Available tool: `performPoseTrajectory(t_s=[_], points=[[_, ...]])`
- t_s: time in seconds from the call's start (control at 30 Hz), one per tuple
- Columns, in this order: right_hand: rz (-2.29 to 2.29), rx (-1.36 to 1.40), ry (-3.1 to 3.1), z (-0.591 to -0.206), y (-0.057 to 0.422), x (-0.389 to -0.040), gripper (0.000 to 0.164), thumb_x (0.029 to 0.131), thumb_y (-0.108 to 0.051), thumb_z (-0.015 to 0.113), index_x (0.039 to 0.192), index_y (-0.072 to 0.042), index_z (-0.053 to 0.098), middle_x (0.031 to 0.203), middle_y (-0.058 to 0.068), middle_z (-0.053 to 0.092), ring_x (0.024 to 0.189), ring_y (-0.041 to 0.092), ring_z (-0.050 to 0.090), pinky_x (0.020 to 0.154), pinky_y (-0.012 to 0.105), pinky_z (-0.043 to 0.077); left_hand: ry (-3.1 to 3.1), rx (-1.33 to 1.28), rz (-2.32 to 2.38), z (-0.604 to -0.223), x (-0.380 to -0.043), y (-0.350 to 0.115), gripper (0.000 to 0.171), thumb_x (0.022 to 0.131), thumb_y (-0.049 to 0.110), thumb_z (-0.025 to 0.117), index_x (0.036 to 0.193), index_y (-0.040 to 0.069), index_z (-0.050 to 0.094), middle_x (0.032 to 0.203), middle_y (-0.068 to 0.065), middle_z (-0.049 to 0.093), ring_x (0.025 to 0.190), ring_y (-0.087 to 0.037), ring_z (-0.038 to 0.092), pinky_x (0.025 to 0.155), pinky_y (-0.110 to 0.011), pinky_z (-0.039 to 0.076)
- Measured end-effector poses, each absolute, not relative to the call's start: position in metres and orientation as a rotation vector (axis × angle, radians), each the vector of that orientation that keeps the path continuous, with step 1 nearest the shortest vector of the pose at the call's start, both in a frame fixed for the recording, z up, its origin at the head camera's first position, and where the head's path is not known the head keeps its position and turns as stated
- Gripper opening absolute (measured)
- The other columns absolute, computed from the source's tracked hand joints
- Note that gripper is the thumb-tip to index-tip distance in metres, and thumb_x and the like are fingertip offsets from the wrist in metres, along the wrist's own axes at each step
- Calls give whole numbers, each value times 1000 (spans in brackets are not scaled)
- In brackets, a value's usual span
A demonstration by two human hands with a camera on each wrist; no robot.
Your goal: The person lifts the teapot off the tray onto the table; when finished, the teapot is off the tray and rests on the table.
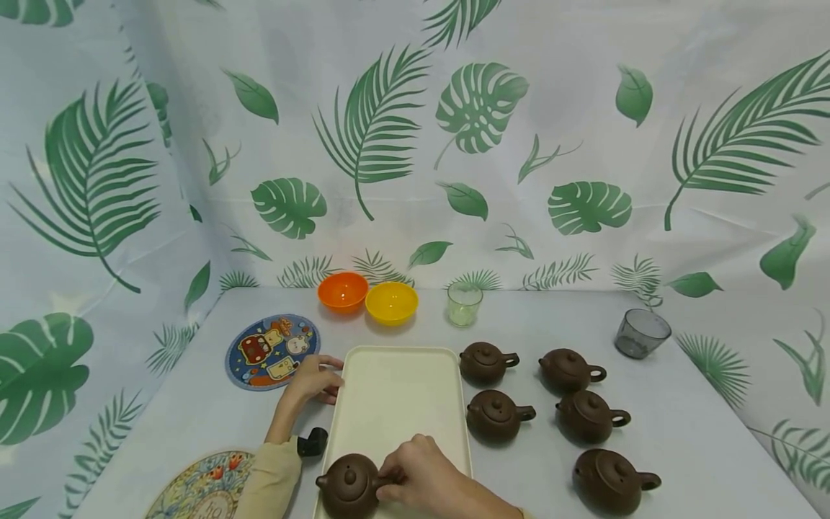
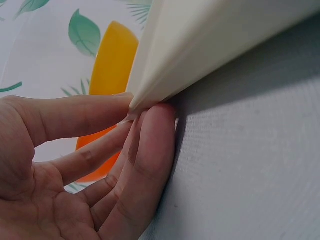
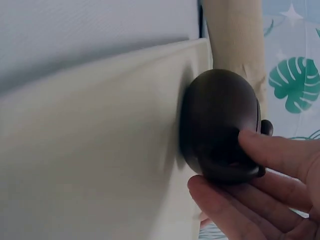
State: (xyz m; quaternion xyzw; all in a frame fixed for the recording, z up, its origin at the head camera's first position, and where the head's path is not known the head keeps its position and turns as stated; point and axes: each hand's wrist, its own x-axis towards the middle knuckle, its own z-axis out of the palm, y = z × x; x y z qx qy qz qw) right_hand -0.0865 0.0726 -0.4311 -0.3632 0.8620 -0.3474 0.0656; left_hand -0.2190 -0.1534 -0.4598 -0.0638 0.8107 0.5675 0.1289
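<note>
A cream rectangular tray [image 1: 402,404] lies in the middle of the table. My left hand [image 1: 315,380] pinches its left edge between thumb and fingers; the left wrist view shows the fingertips [image 2: 159,125] under the rim [image 2: 150,90]. With my right hand [image 1: 424,476] I hold a dark brown teapot [image 1: 349,486] by its handle, over the tray's near left corner. In the right wrist view the teapot's [image 3: 220,100] base is close to the tray surface [image 3: 100,150]; whether it touches, I cannot tell. Its spout points left.
Several matching teapots [image 1: 496,418] stand right of the tray, in two columns. Behind it are an orange bowl [image 1: 343,292], a yellow bowl [image 1: 392,303] and a green glass [image 1: 463,304]. A grey glass [image 1: 640,333] stands far right. A blue oval mat [image 1: 272,352] and a patterned round mat [image 1: 201,490] lie left.
</note>
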Motion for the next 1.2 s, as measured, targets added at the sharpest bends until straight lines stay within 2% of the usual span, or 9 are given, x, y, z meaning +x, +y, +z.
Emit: performPoseTrajectory(t_s=[0.33, 0.53, 0.83, 1.07, 1.2], points=[[-1081, -1066, 2654, -431, 76, -86, 7, 75, -7, 79, 82, -5, 78, 78, -1, 74, 70, -10, 60, 59, 2, 46, 2353, -183, 1647, -462, -219, -152, 38, 77, -3, 64, 114, -8, 61, 71, -13, 66, 54, -17, 63, 51, -32, 59], [-1176, -1024, 2615, -424, 93, -88, 9, 74, -6, 80, 82, -4, 78, 80, 0, 74, 71, -11, 60, 57, 5, 49, 2354, -184, 1651, -464, -220, -151, 38, 77, -3, 64, 114, -8, 61, 71, -13, 66, 54, -17, 62, 50, -31, 58], [-1303, -1006, 2564, -405, 147, -90, 12, 75, -8, 78, 85, -2, 77, 82, 3, 74, 71, -4, 64, 55, 14, 54, 2358, -177, 1651, -464, -220, -151, 38, 76, -4, 64, 114, -8, 61, 71, -13, 65, 54, -16, 62, 49, -30, 58], [-1341, -942, 2590, -404, 194, -85, 14, 77, -11, 77, 87, -1, 77, 80, 5, 74, 59, -7, 54, 44, 20, 51, 2355, -177, 1659, -461, -219, -153, 38, 76, -4, 64, 114, -9, 61, 71, -13, 64, 53, -16, 61, 49, -30, 58], [-1328, -857, 2575, -405, 219, -81, 18, 79, -16, 76, 88, 0, 77, 83, 4, 74, 66, -4, 61, 50, 22, 55, 2349, -176, 1664, -461, -219, -154, 38, 77, -4, 64, 114, -9, 60, 71, -13, 65, 53, -16, 61, 49, -30, 57]])
